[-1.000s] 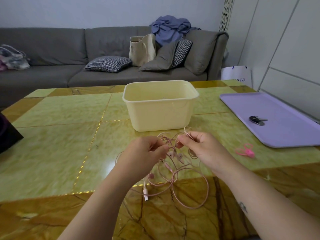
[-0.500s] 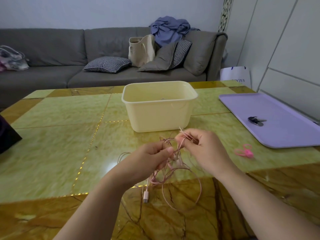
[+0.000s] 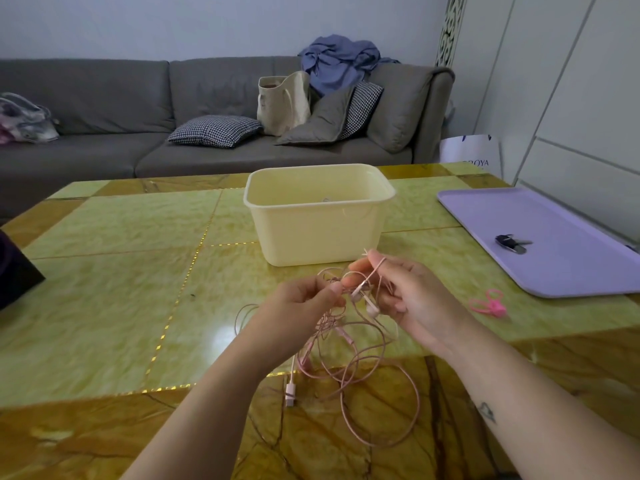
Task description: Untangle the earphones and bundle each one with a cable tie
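A tangle of pink earphones (image 3: 349,362) hangs between my two hands above the table, its loops trailing down onto the surface with a plug (image 3: 290,396) at the bottom left. My left hand (image 3: 298,306) pinches strands of the tangle near its top. My right hand (image 3: 412,299) grips other strands, one cable running up over its index finger, two earbuds dangling just below its fingers. A pink cable tie (image 3: 488,304) lies on the table to the right, apart from both hands.
A cream plastic tub (image 3: 318,216) stands just behind my hands. A lilac tray (image 3: 561,258) at the right holds a small dark key-like object (image 3: 509,242). A dark object (image 3: 14,271) sits at the left table edge. A grey sofa is beyond.
Both hands lifted the tangle slightly and drew a little apart. The right hand pulled a strand up and to the right, so the hanging loops spread wider.
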`<move>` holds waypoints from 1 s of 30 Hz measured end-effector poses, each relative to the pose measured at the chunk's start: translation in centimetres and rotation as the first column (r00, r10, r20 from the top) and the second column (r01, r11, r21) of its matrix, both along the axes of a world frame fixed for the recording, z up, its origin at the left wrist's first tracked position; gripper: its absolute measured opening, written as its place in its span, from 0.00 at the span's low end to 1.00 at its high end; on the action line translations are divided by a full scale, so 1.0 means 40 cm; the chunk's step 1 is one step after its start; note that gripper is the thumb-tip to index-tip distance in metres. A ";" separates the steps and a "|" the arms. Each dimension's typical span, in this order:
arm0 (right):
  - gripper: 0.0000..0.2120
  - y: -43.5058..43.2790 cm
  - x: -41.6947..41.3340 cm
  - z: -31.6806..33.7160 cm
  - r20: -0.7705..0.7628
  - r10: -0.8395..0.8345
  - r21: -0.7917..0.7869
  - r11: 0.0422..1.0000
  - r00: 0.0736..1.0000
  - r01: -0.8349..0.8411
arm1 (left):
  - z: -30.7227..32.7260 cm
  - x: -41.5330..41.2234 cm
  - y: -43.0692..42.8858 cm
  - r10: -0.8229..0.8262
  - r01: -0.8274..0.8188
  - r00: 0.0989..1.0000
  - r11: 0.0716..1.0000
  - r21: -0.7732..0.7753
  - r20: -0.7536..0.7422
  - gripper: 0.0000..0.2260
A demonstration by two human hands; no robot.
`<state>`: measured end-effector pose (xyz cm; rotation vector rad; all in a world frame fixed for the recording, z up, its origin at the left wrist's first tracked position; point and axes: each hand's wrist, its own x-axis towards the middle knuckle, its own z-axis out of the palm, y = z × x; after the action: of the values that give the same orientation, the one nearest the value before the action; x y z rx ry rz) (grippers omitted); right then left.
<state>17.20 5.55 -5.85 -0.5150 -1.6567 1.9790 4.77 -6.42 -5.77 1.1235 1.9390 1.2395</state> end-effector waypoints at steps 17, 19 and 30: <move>0.43 0.032 0.026 0.002 0.018 0.213 -0.012 0.977 0.977 -0.212 | -0.002 -0.005 0.008 0.018 -0.023 0.999 0.995 0.097 0.049 0.09; 0.44 0.035 0.026 0.000 0.024 0.190 0.001 0.982 0.981 -0.191 | -0.006 -0.012 0.009 0.051 -0.052 0.999 0.992 0.118 0.011 0.08; 0.43 0.021 0.031 0.010 -0.011 0.242 -0.084 0.967 0.970 -0.242 | -0.007 0.011 0.012 0.114 -0.085 0.976 0.984 0.156 -0.187 0.08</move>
<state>18.44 6.37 -5.45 -0.3559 -1.7099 2.2317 5.19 -5.94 -6.05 1.2777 2.0993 1.3911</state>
